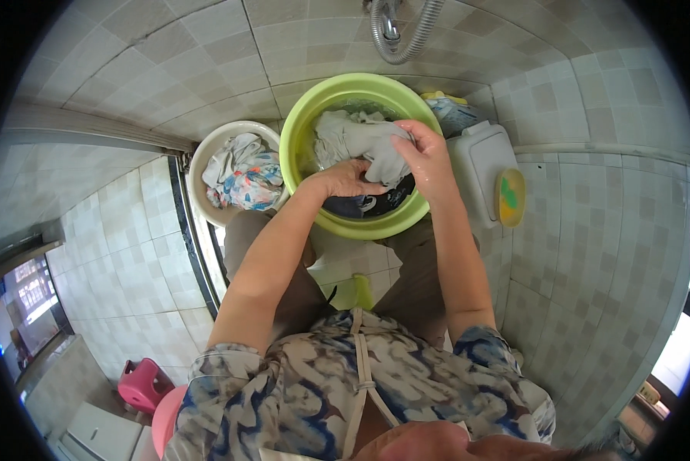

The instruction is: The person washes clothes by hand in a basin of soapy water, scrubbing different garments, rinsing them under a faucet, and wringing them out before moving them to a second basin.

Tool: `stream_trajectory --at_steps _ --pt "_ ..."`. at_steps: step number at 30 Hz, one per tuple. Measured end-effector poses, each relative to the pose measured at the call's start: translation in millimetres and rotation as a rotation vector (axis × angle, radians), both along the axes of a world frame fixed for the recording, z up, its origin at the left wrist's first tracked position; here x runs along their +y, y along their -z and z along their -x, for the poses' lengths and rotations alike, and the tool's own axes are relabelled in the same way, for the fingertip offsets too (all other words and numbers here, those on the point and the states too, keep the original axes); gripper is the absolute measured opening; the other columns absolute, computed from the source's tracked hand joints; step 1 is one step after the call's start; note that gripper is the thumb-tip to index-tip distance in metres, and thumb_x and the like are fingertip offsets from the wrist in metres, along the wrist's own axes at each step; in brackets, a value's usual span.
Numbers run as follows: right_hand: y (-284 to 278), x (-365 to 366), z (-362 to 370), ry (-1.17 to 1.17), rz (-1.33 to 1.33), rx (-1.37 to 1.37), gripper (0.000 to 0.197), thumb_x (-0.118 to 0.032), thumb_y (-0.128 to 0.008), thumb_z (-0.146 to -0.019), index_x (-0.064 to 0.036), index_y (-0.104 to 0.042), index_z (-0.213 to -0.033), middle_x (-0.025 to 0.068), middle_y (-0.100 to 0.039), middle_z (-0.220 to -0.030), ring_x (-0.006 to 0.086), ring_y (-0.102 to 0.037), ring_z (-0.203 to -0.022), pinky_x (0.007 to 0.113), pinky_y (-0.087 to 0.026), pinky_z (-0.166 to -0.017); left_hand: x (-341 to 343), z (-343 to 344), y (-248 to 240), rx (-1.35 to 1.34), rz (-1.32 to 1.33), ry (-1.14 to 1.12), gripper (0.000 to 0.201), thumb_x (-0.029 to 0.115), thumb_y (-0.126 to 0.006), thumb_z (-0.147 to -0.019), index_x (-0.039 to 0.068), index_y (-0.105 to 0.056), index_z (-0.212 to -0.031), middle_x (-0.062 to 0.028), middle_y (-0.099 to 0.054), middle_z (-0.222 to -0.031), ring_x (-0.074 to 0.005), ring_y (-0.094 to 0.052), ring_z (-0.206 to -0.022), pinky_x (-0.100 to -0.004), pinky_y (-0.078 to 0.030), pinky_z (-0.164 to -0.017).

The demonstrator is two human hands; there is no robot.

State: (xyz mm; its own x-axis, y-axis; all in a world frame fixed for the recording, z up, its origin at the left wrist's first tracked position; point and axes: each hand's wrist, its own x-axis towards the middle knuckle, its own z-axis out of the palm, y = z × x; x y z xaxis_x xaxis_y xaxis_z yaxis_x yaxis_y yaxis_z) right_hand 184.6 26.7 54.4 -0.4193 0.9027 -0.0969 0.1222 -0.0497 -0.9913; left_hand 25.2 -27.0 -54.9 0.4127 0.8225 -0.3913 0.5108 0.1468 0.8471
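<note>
A wet light-grey cloth garment [352, 138], its exact kind unclear, lies bunched up over a lime-green basin [299, 201]. My right hand [425, 157] grips its right end near the basin's right side, fingers and thumb closed on the fabric. From the lower left my left hand [349, 180] holds the garment's near edge, the thumb stretched along the cloth and the fingertips partly hidden in its folds. Below my hands a dark garment [395, 201] with a pale print sits in the basin. Water shows at the basin's far side.
Left of the basin stands a white basin [200, 188] of grey and colourful patterned clothes. On the right are a white lidded bin [479, 157], a yellow-green dish [511, 197] and a packet [451, 111]. A metal shower hose [395, 54] hangs beyond. A pink stool [143, 384] stands lower left.
</note>
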Motion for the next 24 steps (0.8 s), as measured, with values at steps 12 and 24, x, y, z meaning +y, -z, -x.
stream_trajectory --at_steps 12,24 --pt "79.9 41.9 -25.4 -0.098 0.046 -0.539 0.036 -0.02 -0.06 -0.081 -0.005 -0.058 -0.114 0.018 -0.061 -0.108 0.0302 -0.062 -0.091 0.038 -0.048 -0.08 14.8 27.1 -47.2 -0.748 0.196 -0.995 0.032 0.017 -0.051 -0.091 0.003 -0.053 -0.12 -0.0062 -0.06 -0.11 -0.0148 -0.054 -0.1 -0.0277 -0.042 -0.086" --pt "59.8 17.6 -18.1 -0.397 -0.308 -0.656 0.03 -0.024 -0.058 -0.078 -0.0007 -0.061 -0.096 0.0223 -0.061 -0.096 0.0391 -0.057 -0.095 0.044 -0.047 -0.08 21.6 4.2 -116.0 -1.275 0.255 -1.011 0.035 0.025 -0.045 -0.094 0.001 -0.049 -0.12 -0.0122 -0.056 -0.119 -0.0269 -0.052 -0.111 -0.0399 -0.038 -0.098"
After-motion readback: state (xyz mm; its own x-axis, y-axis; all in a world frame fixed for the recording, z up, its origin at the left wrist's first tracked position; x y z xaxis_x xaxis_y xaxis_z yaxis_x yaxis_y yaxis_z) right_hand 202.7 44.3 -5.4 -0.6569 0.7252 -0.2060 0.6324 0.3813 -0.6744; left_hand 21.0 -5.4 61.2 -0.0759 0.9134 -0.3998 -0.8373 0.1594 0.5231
